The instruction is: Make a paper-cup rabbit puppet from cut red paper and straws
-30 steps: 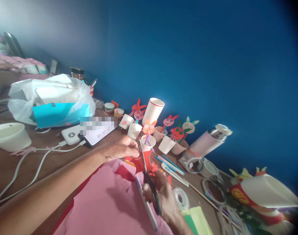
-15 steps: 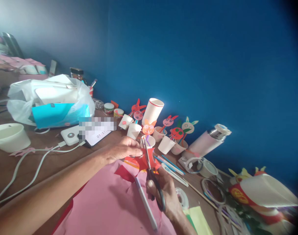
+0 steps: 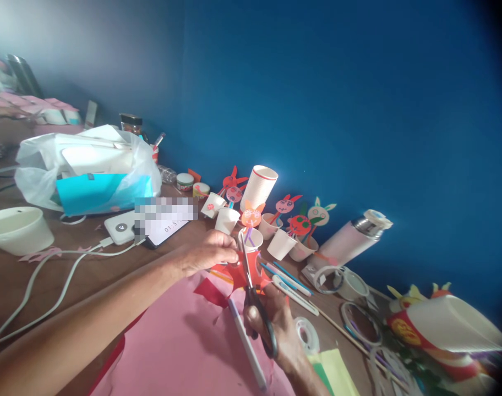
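Note:
My left hand [image 3: 213,252] pinches the edge of a piece of red paper [image 3: 254,264] between thumb and fingers. Black-handled scissors [image 3: 262,319] are in my right hand [image 3: 282,322], with thumb and fingers at the loops. Their narrow blades point away from me and lie across the red paper, slightly apart. Below my hands spreads a large pink sheet [image 3: 172,341], with a white marker-like stick [image 3: 246,344] and a dark red scrap [image 3: 209,290] on it. Just beyond the blades stands a paper cup [image 3: 251,240] holding an orange paper animal face [image 3: 251,217].
More cups with paper faces [image 3: 284,204] line the blue wall, beside a cup stack [image 3: 259,187] and a leaning thermos [image 3: 354,236]. A cutter knife [image 3: 294,294] and tape roll [image 3: 306,335] lie rightward. Leftward are a phone [image 3: 168,225], power bank [image 3: 121,226], cables and plastic bag [image 3: 32,176].
The scissor blades have opened a little wider over the red paper, and my right thumb has shifted slightly left. My left hand keeps its pinch. The whole view has shifted slightly.

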A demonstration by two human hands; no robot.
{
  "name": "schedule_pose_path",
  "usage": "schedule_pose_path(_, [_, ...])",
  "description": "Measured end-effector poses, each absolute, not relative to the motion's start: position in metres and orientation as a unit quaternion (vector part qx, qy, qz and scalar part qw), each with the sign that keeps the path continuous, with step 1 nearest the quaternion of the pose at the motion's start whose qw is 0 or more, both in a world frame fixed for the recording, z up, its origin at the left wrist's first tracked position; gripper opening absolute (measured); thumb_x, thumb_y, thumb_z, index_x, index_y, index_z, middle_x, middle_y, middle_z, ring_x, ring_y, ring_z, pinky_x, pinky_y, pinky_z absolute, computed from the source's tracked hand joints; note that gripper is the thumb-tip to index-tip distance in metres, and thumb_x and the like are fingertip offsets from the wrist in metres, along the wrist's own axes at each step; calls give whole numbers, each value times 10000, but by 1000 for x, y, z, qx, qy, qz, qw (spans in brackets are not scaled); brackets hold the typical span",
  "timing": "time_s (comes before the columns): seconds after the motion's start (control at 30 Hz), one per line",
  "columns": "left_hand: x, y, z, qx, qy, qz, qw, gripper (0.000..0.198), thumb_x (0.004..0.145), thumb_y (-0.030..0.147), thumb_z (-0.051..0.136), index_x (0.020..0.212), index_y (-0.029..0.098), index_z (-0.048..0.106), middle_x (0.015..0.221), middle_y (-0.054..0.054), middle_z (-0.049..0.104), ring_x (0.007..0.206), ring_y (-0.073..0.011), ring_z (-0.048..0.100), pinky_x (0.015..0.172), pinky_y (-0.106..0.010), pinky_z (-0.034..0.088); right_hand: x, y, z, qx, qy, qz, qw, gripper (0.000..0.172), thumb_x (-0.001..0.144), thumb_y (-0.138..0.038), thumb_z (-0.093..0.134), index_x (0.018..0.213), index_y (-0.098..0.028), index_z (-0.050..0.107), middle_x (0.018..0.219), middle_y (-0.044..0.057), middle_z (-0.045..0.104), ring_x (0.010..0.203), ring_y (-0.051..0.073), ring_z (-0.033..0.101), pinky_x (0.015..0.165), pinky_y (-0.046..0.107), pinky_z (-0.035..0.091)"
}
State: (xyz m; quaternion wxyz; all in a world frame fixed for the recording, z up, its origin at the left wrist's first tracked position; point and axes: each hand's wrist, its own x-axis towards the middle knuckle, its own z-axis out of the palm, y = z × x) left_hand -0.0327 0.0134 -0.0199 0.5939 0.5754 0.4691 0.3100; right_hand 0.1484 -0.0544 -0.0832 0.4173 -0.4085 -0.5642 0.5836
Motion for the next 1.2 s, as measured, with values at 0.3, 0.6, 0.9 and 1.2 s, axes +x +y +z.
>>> schedule_pose_path(0.3, [-34, 13, -19, 582, 449, 312, 602, 117, 628, 208, 577, 558, 145, 508, 512, 54, 467, 494, -71, 345, 483, -227, 226, 144, -56, -80, -397, -566, 579, 433, 458, 670, -577, 630, 759, -197, 390, 542, -61, 431, 459, 74, 369, 439, 196, 313])
schedule_pose_path(0.6, [-33, 13, -25, 578, 440, 315, 611, 134, 618, 230, 590, 558, 149, 502, 502, 65, 430, 513, -81, 361, 511, -225, 254, 142, -56, -80, -388, -583, 569, 430, 443, 698, -566, 600, 830, -177, 432, 575, -47, 441, 465, 79, 378, 440, 198, 314])
schedule_pose_path(0.9, [-33, 12, -23, 582, 446, 314, 604, 119, 606, 226, 596, 568, 149, 513, 501, 67, 424, 513, -82, 357, 510, -225, 253, 144, -56, -79, -407, -584, 561, 423, 457, 668, -577, 623, 772, -191, 403, 551, -56, 444, 456, 74, 368, 432, 191, 323])
schedule_pose_path(1.2, [-34, 11, -20, 579, 444, 312, 608, 95, 614, 205, 588, 578, 142, 526, 525, 54, 456, 523, -78, 368, 515, -230, 263, 145, -57, -86, -398, -600, 548, 425, 433, 722, -576, 577, 717, -213, 341, 492, -68, 446, 429, 72, 366, 416, 192, 314])
